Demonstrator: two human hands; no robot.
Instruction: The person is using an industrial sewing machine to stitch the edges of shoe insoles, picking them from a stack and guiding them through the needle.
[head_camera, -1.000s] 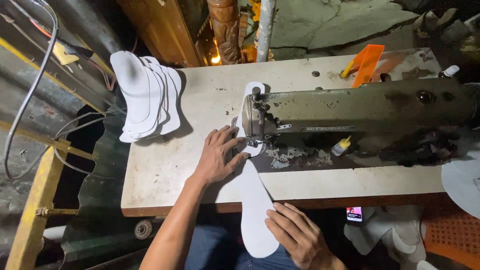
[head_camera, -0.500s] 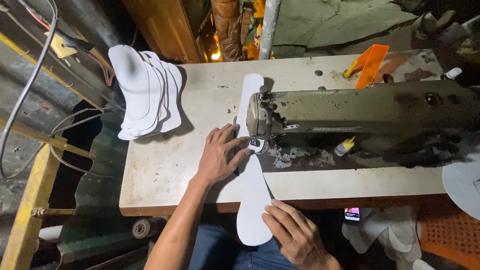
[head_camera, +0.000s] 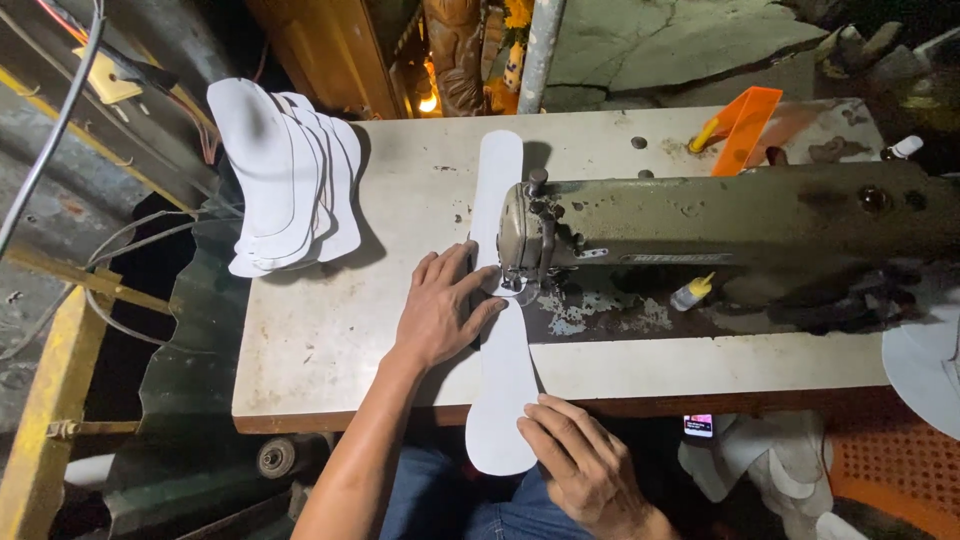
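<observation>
While the left hand (head_camera: 440, 310) lies flat and open on the long white strip (head_camera: 503, 350), the right hand (head_camera: 580, 460) pinches its end past the table's front edge (head_camera: 340, 415). A small yellow-capped bottle (head_camera: 692, 292) lies under the sewing machine (head_camera: 720, 225). White cut pieces (head_camera: 285, 185) overhang the left edge.

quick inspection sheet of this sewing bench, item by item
surface: worn pale table, stained and chipped near the machine.
job's things: long white strip lies under the head of the sewing machine; its near end hangs over the table edge.
clutter: stack of white cut pieces at the far left corner; orange plastic piece; small bottle with a yellow tip.
grippers: left hand flat on the strip beside the needle; right hand at the strip's near end.
cables: wires hang left of the table.
surroundings: yellow metal frame at left; orange crate at lower right.
</observation>
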